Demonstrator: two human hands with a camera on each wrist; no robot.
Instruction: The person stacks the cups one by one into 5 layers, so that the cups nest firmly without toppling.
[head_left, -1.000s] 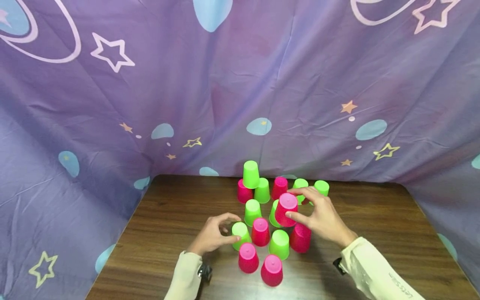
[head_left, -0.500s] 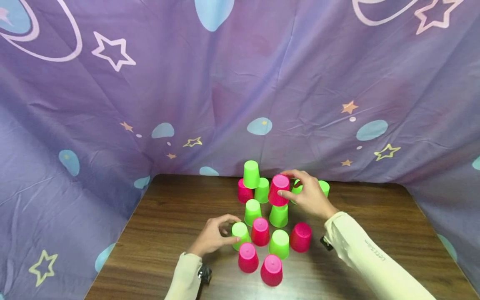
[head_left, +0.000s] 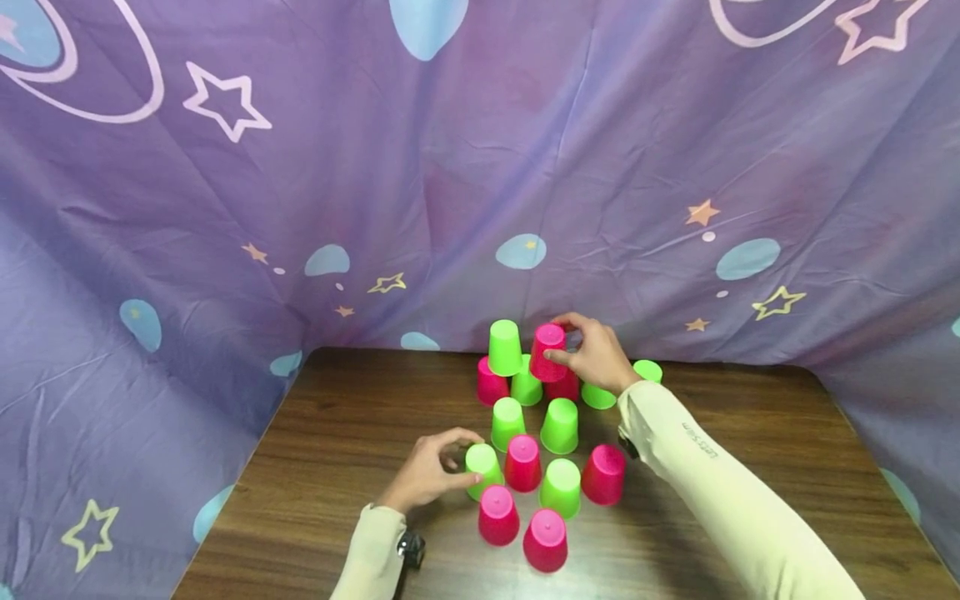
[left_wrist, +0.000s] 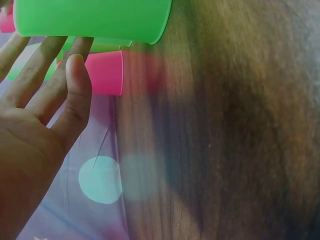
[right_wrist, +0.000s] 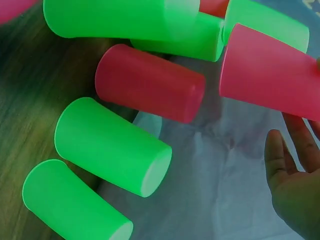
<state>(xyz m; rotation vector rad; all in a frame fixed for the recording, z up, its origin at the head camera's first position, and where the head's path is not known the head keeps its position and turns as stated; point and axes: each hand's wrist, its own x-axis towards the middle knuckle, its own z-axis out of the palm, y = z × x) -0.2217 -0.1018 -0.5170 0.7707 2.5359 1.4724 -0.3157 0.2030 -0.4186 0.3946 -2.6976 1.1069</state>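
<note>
My right hand holds an upside-down pink cup by its sides. In the right wrist view, the mouth of this pink cup is close over the bases of a standing pink cup and a green cup. Beside it, a green cup sits raised on a pink cup and a green cup. My left hand pinches a green cup at the front group's left, thumb and fingers around its side; that cup hides the fingertips in the left wrist view.
Several upside-down cups stand in rows in front, among them a pink cup nearest me and a green cup. Two green cups continue the back row rightward. A patterned purple cloth hangs behind the wooden table.
My right hand has carried the pink cup back and left, from above the front cups to beside the raised green cup over the back row. My left hand has stayed in place.
</note>
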